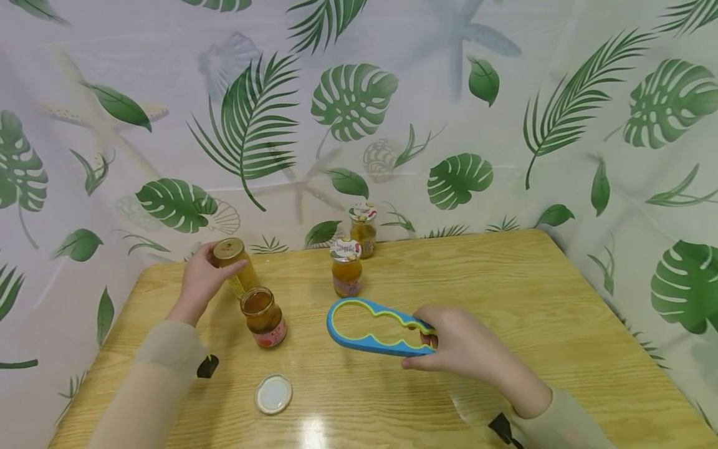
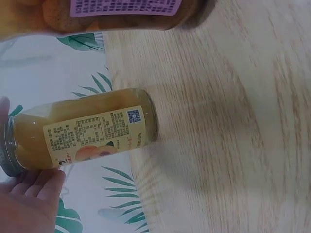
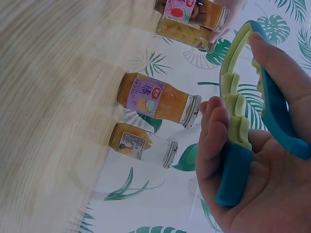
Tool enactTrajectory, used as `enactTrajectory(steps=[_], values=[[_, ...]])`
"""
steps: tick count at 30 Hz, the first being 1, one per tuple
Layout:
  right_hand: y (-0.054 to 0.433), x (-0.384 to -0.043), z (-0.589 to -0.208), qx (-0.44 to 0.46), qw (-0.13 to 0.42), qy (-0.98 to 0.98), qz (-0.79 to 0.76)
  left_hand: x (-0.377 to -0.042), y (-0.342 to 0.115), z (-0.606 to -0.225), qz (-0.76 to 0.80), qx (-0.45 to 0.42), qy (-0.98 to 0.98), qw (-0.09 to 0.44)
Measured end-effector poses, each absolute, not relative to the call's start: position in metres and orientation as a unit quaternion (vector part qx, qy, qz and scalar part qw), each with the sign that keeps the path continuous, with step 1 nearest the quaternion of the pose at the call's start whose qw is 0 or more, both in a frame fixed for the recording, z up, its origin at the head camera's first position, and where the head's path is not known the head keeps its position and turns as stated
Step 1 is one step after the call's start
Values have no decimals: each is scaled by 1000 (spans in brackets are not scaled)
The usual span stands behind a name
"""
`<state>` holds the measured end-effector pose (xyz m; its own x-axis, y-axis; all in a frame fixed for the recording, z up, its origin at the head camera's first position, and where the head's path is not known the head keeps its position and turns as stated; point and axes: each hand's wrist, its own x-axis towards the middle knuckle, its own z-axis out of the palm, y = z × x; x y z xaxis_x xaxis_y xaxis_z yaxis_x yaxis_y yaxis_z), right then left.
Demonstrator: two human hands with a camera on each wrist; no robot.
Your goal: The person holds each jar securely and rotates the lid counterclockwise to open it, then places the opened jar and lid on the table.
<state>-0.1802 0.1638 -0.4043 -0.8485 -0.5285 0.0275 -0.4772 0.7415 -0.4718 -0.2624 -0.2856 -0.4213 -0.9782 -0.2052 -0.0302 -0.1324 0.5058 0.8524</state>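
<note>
My left hand (image 1: 199, 280) grips a glass jar (image 1: 242, 274) of yellow fruit near its gold lid. A pale yellow label (image 2: 92, 133) shows on it in the left wrist view; whether the base touches the table I cannot tell. Directly in front of it stands a lidless jar (image 1: 265, 318) with dark contents and a pink label. My right hand (image 1: 468, 346) holds a blue jar opener (image 1: 359, 343) with wavy yellow-green inner edges by its two handles, above the table's middle. Nothing is inside the opener's loop.
A loose lid (image 1: 273, 394) lies on the wooden table (image 1: 505, 280), nearer the front. Toward the back stand two lidded jars, one with orange contents (image 1: 346, 274) and a smaller-looking one (image 1: 366, 236) behind it. A leaf-patterned sheet (image 1: 392, 137) hangs behind the table.
</note>
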Motion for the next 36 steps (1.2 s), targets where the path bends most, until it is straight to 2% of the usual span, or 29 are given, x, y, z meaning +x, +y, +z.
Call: enactTrajectory(steps=[15,36], values=[[163,-178,-404,-283,56,928,-237,-267,-284,-416,-406,110,-906,51],[164,-176,-407,-284,60,925,-244,-272,-260,-407,-336,41,-941,17]])
